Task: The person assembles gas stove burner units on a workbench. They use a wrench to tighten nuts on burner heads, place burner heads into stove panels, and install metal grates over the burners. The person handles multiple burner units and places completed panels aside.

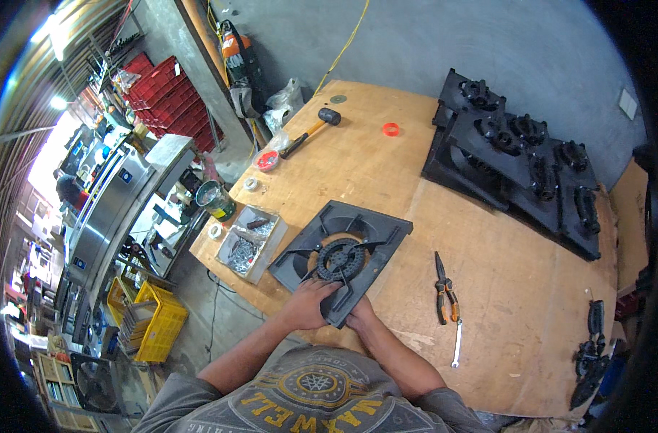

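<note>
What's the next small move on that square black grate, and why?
Probably seat the round burner ring squarely in the middle of the square black grate. The left hand rests on the grate's near edge with fingers at the ring, and the right hand grips the near corner, so the frame looks steadied. The pliers and wrench lie untouched to the right.

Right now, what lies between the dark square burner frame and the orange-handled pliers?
Head view: only bare wooden tabletop between the burner frame and the pliers.
</note>
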`<control>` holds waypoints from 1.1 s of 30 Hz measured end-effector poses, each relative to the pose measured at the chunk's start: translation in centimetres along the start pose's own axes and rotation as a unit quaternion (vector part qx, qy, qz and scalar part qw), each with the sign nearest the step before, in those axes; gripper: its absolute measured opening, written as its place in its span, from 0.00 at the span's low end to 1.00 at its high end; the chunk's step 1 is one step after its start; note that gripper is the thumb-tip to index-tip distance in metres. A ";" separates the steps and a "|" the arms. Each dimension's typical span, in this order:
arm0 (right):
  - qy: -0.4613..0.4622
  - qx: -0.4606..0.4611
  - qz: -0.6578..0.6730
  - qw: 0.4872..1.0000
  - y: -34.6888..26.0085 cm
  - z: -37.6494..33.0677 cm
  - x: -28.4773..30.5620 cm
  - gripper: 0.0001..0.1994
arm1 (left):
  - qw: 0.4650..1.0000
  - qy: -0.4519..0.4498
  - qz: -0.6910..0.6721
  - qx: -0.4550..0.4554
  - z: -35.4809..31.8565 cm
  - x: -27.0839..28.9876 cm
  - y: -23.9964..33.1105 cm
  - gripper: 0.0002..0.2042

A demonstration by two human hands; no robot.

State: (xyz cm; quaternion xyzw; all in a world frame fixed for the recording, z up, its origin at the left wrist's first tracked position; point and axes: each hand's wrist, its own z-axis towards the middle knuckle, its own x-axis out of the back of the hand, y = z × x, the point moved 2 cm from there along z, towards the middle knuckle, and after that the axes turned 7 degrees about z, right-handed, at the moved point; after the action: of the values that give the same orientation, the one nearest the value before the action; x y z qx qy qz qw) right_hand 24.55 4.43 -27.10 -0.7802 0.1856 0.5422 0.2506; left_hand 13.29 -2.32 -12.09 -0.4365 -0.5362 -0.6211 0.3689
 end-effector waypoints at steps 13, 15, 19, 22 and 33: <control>0.027 -0.026 -0.008 0.999 0.1 -0.3 -0.2 0.14 | 1.000 0.016 -0.005 0.003 0.0 0.1 -0.1 0.37; 0.004 -0.020 0.011 1.000 0.3 0.0 0.0 0.14 | 1.000 0.020 0.000 0.001 0.0 0.2 -0.1 0.37; 0.023 -0.015 0.017 0.999 0.7 0.2 0.4 0.14 | 1.000 0.006 -0.004 0.012 0.2 0.7 0.2 0.37; 0.007 -0.036 0.039 0.999 0.5 0.0 0.1 0.13 | 1.000 0.001 -0.009 0.015 0.1 0.9 0.4 0.36; -0.024 -0.028 0.049 0.998 0.6 -0.2 0.7 0.13 | 1.000 0.006 -0.020 0.012 0.1 0.4 -0.1 0.36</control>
State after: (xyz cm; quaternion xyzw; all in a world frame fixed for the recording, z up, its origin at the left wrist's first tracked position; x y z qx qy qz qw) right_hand 24.65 3.84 -27.86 -0.7634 0.2022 0.5776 0.2067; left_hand 13.11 -2.25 -11.76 -0.4176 -0.5499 -0.6243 0.3654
